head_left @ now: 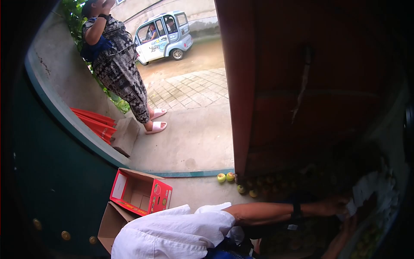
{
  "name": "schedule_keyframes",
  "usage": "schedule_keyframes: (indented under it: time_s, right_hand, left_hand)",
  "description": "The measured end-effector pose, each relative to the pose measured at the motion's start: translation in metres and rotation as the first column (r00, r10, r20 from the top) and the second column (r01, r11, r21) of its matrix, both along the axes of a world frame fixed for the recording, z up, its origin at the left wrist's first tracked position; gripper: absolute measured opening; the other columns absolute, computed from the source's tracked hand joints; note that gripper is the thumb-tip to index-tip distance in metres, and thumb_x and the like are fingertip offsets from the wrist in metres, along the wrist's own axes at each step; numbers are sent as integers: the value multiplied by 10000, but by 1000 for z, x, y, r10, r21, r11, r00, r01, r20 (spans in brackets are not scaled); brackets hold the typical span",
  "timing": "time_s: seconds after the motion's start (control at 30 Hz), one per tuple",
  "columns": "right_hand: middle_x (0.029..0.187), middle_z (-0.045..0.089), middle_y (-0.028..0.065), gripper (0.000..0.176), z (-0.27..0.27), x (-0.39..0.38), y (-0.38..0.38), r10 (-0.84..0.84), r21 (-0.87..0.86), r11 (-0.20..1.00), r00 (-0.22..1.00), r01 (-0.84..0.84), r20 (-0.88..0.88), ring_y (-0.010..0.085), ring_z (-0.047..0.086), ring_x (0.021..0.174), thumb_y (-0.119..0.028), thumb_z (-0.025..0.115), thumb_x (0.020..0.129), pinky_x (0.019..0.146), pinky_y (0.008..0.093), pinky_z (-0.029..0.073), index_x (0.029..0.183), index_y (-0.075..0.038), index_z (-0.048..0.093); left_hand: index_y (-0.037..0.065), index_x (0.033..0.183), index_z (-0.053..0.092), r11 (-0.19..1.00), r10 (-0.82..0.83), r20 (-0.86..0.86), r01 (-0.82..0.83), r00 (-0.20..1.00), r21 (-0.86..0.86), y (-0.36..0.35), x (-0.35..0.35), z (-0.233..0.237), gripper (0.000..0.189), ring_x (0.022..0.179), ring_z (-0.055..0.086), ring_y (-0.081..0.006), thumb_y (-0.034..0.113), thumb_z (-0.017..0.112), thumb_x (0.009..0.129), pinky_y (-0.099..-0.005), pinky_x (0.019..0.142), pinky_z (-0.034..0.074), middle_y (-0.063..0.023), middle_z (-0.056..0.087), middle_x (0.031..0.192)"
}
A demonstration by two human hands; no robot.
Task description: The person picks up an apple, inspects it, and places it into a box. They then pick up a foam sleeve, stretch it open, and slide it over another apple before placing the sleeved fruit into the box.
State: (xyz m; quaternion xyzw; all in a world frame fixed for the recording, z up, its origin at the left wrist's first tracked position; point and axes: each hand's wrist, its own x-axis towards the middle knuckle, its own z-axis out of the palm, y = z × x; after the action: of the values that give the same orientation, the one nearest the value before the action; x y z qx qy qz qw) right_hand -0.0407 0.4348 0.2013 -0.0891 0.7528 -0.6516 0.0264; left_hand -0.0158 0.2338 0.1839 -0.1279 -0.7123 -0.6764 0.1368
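My left arm, in a white sleeve (172, 231) and with a dark wristband (296, 210), reaches across to the right. At its end my left hand (333, 206) is closed on a small white piece of packing material (351, 207), whose exact kind is too dim to tell. Just below, my right hand (347, 228) is closed at the lower edge of that piece, its fingers partly lost in shadow. Beyond both hands lies a pile of similar white pieces (375, 190). Apples (226, 177) rest on the floor to the left of the hands, with more in the dark (252, 194).
An open red cardboard box (161, 196) and a brown one (110, 224) stand beside the green door (51, 172). A dark red door panel (246, 86) stands right of the doorway. Outside, a person (116, 56) in pink slippers stands near a small white-blue vehicle (164, 39).
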Motion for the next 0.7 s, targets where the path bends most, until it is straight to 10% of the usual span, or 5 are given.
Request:
schedule_keyframes:
  time_s: [0.37,0.7]
  right_hand:
    - [1155,559,50,596,-11,-2,10,-24,2,1000,1000,24,-18,122,387,811,-272,703,950,742,281,362,1413,44,501]
    - [1447,495,110,654,-13,2,18,-57,-29,998,998,58,34,179,469,1231,-295,698,953,937,311,352,1483,-8,443]
  left_hand:
    - [-38,1049,601,996,-45,-28,43,999,-74,-4,5,4,284,947,617,-271,207,639,911,-409,846,498,-187,623,983]
    - [-34,1056,602,998,-64,-59,62,996,-23,4,13,3,251,973,603,-292,170,618,912,-411,870,491,-189,608,1009]
